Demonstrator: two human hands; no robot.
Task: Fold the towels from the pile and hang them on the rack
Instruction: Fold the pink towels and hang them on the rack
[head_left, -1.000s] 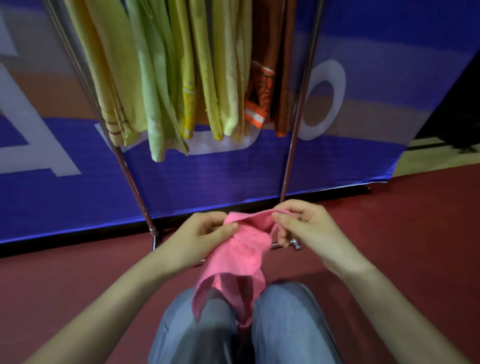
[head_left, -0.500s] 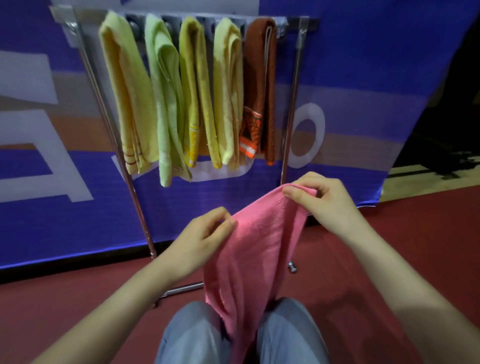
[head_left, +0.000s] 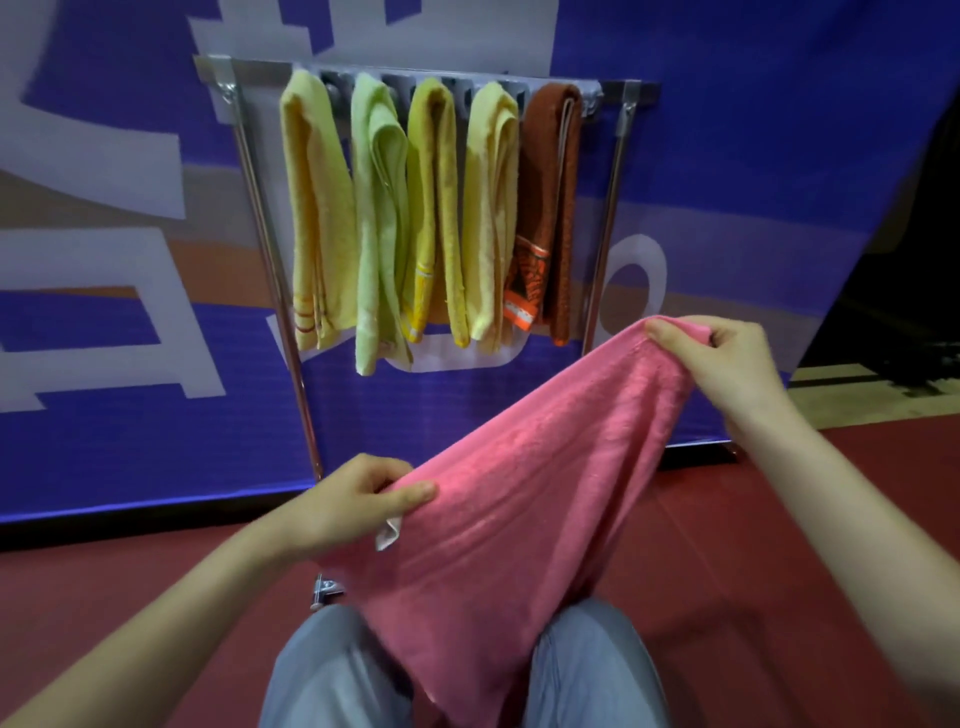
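Pink towel (head_left: 545, 493): left hand (head_left: 343, 509) pinches lower corner, right hand (head_left: 727, 364) seemingly grips raised corner.

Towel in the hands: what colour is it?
The towel is plain pink, best seen in the head view.

The rack (head_left: 270, 270) stands on the floor (head_left: 104, 597) straight ahead, with a banner (head_left: 727, 156) upright close behind it. Five hung towels (head_left: 431, 208) drape over its top bar side by side, between the two posts. In front of the rack, the held towel (head_left: 545, 493) slants from the left hand (head_left: 343, 504), low and near, up to the right hand (head_left: 727, 364), higher and further right. Its lower end drops between the person's left knee (head_left: 332, 670) and right knee (head_left: 597, 665).
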